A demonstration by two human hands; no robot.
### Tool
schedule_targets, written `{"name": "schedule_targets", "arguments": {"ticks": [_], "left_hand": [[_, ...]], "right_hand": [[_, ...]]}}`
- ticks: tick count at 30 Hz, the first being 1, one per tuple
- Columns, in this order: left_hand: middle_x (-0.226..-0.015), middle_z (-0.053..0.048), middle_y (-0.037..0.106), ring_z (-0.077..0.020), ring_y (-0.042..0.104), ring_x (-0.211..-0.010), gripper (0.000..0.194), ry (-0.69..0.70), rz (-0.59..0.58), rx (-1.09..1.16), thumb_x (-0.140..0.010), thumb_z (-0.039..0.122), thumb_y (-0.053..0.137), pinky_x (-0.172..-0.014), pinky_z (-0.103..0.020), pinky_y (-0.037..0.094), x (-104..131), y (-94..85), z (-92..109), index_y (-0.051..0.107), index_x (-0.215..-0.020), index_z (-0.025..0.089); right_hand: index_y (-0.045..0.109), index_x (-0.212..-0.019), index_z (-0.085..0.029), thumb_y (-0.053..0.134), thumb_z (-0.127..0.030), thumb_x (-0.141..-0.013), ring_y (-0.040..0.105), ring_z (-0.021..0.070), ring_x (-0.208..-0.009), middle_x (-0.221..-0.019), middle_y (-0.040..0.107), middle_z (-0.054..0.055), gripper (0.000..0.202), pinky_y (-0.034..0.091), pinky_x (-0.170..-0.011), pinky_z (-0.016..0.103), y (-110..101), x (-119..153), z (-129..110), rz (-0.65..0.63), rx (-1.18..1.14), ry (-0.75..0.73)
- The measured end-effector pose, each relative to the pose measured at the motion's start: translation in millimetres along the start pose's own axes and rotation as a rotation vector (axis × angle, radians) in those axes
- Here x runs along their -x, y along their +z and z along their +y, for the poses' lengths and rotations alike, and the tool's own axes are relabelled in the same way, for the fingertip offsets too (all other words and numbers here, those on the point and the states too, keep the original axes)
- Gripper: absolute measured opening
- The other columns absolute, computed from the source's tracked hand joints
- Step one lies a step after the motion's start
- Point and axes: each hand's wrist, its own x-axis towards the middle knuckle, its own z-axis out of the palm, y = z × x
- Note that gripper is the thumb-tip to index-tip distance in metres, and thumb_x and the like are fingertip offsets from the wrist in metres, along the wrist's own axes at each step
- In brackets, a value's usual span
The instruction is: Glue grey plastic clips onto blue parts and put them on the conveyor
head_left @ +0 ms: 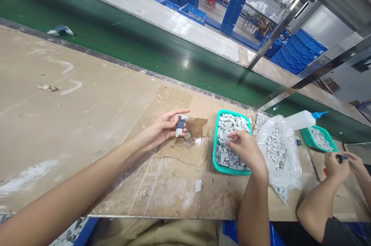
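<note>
Workshop space with stacked blue crates [298, 51] lies beyond a green belt [185, 60], which runs along the far edge of the counter [110, 95]. Midway along the counter's near edge, the left hand [162, 130] has its thumb and fingers clamped on a dark blue and white part [181, 123], held above a stained cardboard sheet [199, 152]. Just beside that part is a small round dish [188, 136]; what it contains is unclear. To the right, the right hand [246, 147] is over a green basket [215, 157] of small pale pieces [230, 157], thumb and forefinger curled near each other; whether they pinch a piece, I cannot tell.

With the pieces heaped loosely and overlapping, the right fingers could easily bring up two, or let one slip. The left grip covers only a little of the part, so a loose hold might drop it onto the dish or the stain and dirty it. A white bottle [300, 120] leans by the plastic bag [292, 168] right of the basket; a sideways knock from the forearm might tip it or spill the bag. Farther right, a co-worker's hands [337, 165] are well apart, so a clash seems unlikely.
</note>
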Motion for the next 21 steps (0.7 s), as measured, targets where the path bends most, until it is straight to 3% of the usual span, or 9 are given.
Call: {"name": "schedule_targets", "arguments": {"ticks": [6,10,13,16,21], "left_hand": [[-0.083,-0.004,0.072,-0.0153,0.069,-0.062,0.048,0.112,0.15,-0.249,-0.055,0.032,0.091,-0.061,-0.025,0.061,-4.9,-4.5,1.0,0.07,-0.095,0.018],[-0.078,-0.003,0.072,-0.0147,0.069,-0.066,0.045,0.156,0.205,-0.253,-0.055,0.033,0.091,-0.064,-0.024,0.06,-21.4,-9.6,16.5,0.072,-0.092,0.017],[-0.076,-0.006,0.071,-0.0136,0.068,-0.067,0.03,0.111,0.233,-0.275,-0.064,0.028,0.087,-0.064,-0.022,0.059,-50.8,-20.5,40.2,0.073,-0.087,0.014],[-0.074,-0.008,0.071,-0.0133,0.066,-0.062,0.019,0.212,0.409,-0.421,-0.069,0.021,0.082,-0.061,-0.023,0.058,-90.0,-35.6,68.6,0.071,-0.08,0.01],[-0.06,-0.003,0.065,-0.0139,0.061,-0.053,0.032,0.426,0.661,-0.641,-0.063,0.018,0.084,-0.061,-0.028,0.056,-147.9,-53.8,103.3,0.068,-0.09,0.009]], "right_hand": [[0.069,-0.071,-0.029,0.069,-0.038,-0.081,0.064,0.017,-0.057,-0.062,0.067,0.002,0.014,0.046,-0.053,0.03,16.0,7.4,1.9,0.061,0.042,-0.054],[0.064,-0.068,-0.03,0.069,-0.036,-0.081,0.064,0.018,-0.061,-0.066,0.065,0.005,0.015,0.044,-0.053,0.031,25.6,8.6,0.8,0.15,0.04,-0.095],[0.061,-0.065,-0.034,0.065,-0.031,-0.083,0.064,0.0183,-0.064,-0.065,0.062,0.006,0.018,0.043,-0.053,0.032,34.0,11.0,1.4,0.251,0.126,-0.139],[0.06,-0.064,-0.035,0.06,-0.024,-0.084,0.062,0.0174,-0.063,-0.063,0.059,0.006,0.023,0.042,-0.053,0.033,41.9,17.5,0.4,0.289,0.196,-0.101],[0.062,-0.066,-0.031,0.057,-0.015,-0.078,0.062,0.0186,-0.065,-0.062,0.058,0.006,0.021,0.041,-0.057,0.034,50.8,26.7,-8.9,0.204,0.082,0.053]]}}
